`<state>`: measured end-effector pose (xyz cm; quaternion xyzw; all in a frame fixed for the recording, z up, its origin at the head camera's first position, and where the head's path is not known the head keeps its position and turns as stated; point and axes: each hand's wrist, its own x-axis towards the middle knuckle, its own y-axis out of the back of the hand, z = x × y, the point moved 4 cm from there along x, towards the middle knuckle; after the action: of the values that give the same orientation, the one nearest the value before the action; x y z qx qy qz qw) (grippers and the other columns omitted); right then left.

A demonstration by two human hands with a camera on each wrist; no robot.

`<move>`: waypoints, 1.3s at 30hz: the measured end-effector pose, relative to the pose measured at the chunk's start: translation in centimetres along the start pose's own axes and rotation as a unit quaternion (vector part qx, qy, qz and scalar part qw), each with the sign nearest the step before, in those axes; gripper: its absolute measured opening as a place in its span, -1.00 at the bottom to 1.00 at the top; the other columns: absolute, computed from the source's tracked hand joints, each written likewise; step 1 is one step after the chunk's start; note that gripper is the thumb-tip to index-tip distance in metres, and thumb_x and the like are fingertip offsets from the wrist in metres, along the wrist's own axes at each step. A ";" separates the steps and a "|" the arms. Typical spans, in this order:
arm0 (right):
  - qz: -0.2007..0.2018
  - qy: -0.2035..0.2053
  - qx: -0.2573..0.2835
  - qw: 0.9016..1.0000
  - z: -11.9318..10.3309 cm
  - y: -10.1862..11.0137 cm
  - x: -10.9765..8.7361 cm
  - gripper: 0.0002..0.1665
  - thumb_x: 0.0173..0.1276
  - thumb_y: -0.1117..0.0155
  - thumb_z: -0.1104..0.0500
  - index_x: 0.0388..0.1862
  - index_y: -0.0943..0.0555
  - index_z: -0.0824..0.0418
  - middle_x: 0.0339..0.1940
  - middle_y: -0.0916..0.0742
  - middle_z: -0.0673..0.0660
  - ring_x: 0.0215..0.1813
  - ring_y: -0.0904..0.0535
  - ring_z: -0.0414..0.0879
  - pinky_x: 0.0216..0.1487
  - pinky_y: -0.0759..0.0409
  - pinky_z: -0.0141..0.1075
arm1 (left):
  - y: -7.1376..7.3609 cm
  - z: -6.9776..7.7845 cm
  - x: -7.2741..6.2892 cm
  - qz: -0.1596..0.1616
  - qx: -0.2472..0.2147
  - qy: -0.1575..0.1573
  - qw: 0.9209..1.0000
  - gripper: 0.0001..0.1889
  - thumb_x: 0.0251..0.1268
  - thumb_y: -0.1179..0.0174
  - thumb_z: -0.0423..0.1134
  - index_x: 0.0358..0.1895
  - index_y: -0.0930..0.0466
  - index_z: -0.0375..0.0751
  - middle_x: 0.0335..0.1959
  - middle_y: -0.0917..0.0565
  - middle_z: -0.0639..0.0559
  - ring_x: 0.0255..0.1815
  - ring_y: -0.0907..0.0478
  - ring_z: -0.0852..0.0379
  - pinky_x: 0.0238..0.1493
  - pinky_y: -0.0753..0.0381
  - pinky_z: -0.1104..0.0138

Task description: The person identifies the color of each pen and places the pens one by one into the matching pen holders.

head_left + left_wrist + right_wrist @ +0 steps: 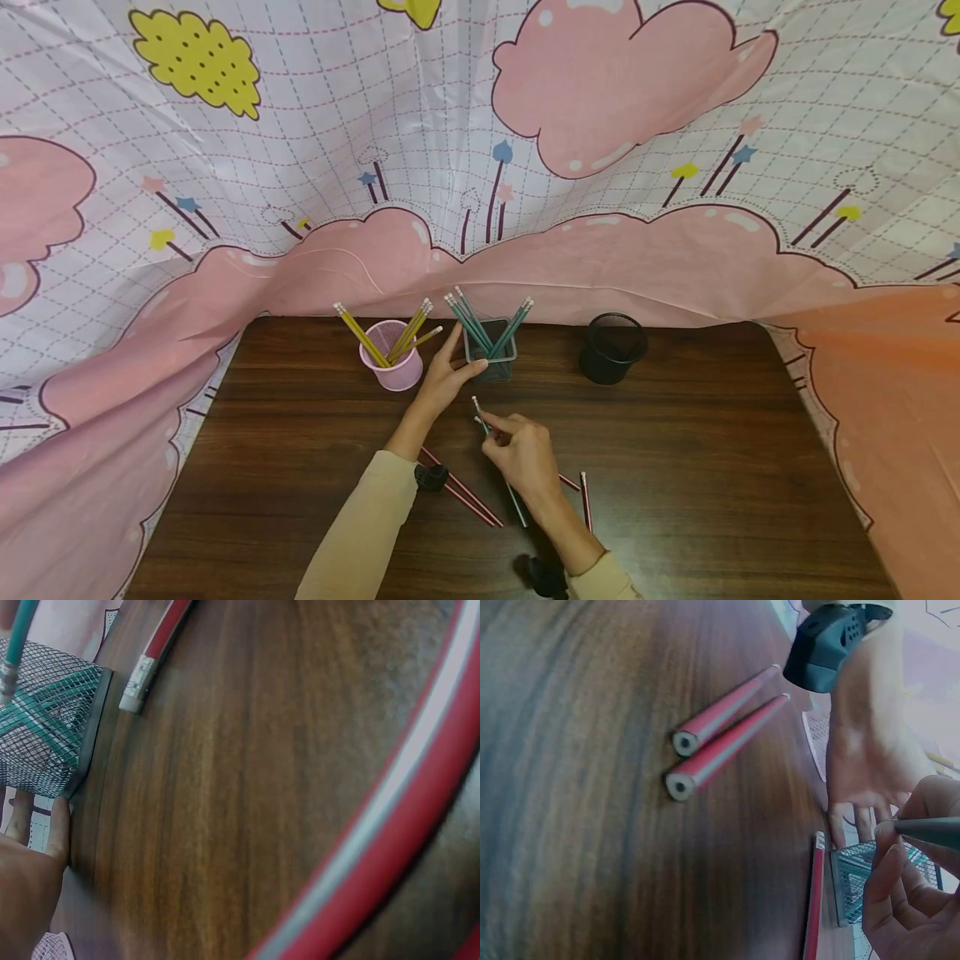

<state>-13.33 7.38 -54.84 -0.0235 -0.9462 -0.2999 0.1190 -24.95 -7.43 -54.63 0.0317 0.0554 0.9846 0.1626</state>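
Note:
My left hand holds the square dark mesh pencil cup at its left side, thumb across the front rim. Several green pencils lean inside with their white erasers up. Nearer to me, my right hand pinches a green pencil between thumb and fingers, eraser end towards the cup. A second eraser end shows close beside it in the head view; my fingers partly hide how the two lie. In the left wrist view, a green pencil overlaps the cup's mesh.
Left of the square cup stands a round pink mesh cup with several yellow pencils. A round black mesh cup stands to the right. Two red pencils lie beside my left wrist; more red pencils lie right of my right hand.

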 end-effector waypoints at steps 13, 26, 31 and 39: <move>0.044 -0.009 0.040 0.998 -0.9 2.9 2.2 -0.55 0.11 -0.35 0.44 -0.06 -0.80 0.08 -0.50 -0.70 -0.07 -0.49 -0.58 -0.26 -0.46 -0.59 -0.41 | 0.2 -0.2 0.0 0.001 -0.001 0.013 1.000 -0.06 0.33 -0.29 -0.21 0.61 0.16 -0.09 0.56 -0.08 -0.30 0.48 -0.16 -0.33 0.35 -0.37 -0.07; 0.067 -0.059 0.120 0.989 -1.4 6.0 6.6 -0.41 0.19 -0.32 0.44 0.24 -0.63 0.16 -0.36 -0.75 0.11 -0.36 -0.72 -0.07 -0.37 -0.61 -0.47 | 0.0 -3.2 1.1 0.037 -0.006 -0.012 0.999 -0.05 0.28 -0.34 -0.24 0.62 0.08 0.01 0.55 -0.14 -0.22 0.47 -0.24 -0.21 0.31 -0.44 -0.02; 0.074 -0.063 0.136 0.986 -1.3 6.3 7.2 -0.35 0.18 -0.31 0.44 0.29 -0.59 0.13 -0.34 -0.73 0.11 -0.36 -0.72 -0.11 -0.41 -0.64 -0.44 | 0.1 -0.6 0.4 0.025 -0.004 -0.029 0.999 -0.07 0.28 -0.31 -0.33 0.60 0.11 -0.23 0.55 -0.06 -0.34 0.50 -0.12 -0.33 0.34 -0.35 -0.13; 0.082 -0.070 0.129 0.986 -1.1 7.2 8.7 -0.16 0.17 -0.33 0.39 0.46 -0.42 0.04 -0.30 -0.72 0.12 -0.38 -0.67 -0.11 -0.44 -0.64 -0.42 | -0.1 -0.1 0.1 0.015 -0.006 -0.014 1.000 -0.07 0.30 -0.28 -0.36 0.59 0.15 -0.26 0.55 -0.05 -0.37 0.49 -0.12 -0.38 0.35 -0.32 -0.16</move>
<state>-20.71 12.42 -47.89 -0.1065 -0.9778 -0.1623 0.0790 -25.02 -7.33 -54.71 0.0451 0.0464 0.9868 0.1483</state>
